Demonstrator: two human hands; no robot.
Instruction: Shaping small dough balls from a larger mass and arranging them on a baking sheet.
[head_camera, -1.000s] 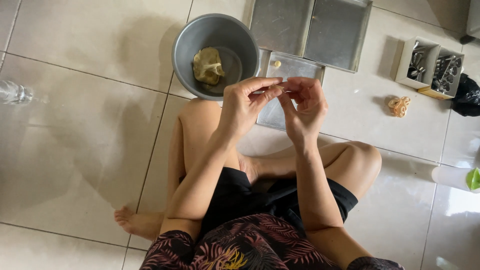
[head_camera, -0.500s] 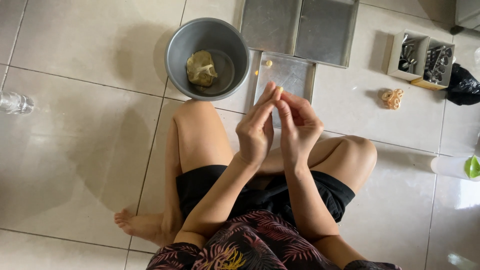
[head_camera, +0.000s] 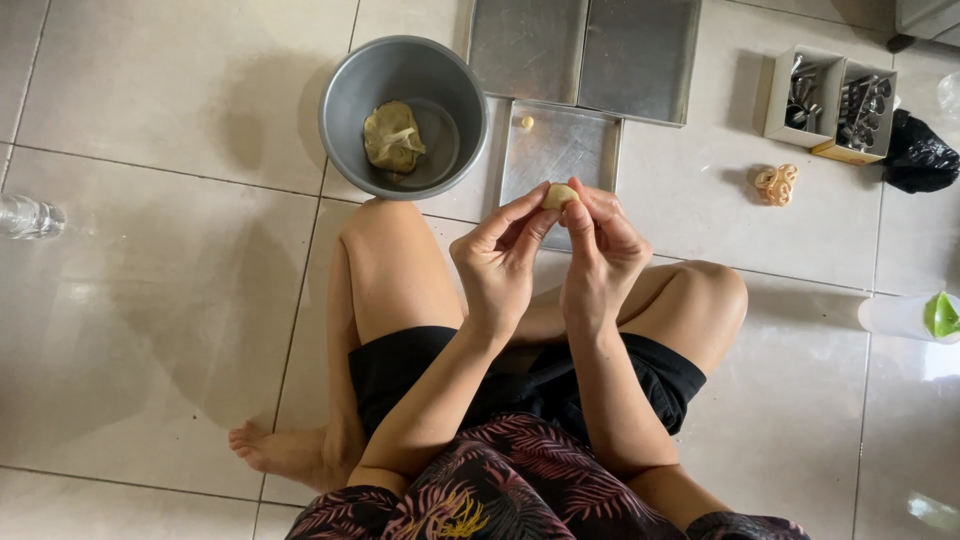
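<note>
Just above the middle of the frame, the left hand (head_camera: 500, 262) and the right hand (head_camera: 600, 255) meet over the person's bent knees, fingertips pinched together around a small pale yellow ball of dough (head_camera: 559, 194); both grips are closed on it. Behind the hands lies a small rectangular metal tray (head_camera: 590, 150) on the tiled floor (head_camera: 150, 250), carrying one tiny dough piece (head_camera: 526, 122). At upper left of centre stands a round grey metal bowl (head_camera: 345, 110) with a lump of yellowish dough (head_camera: 392, 137) inside.
</note>
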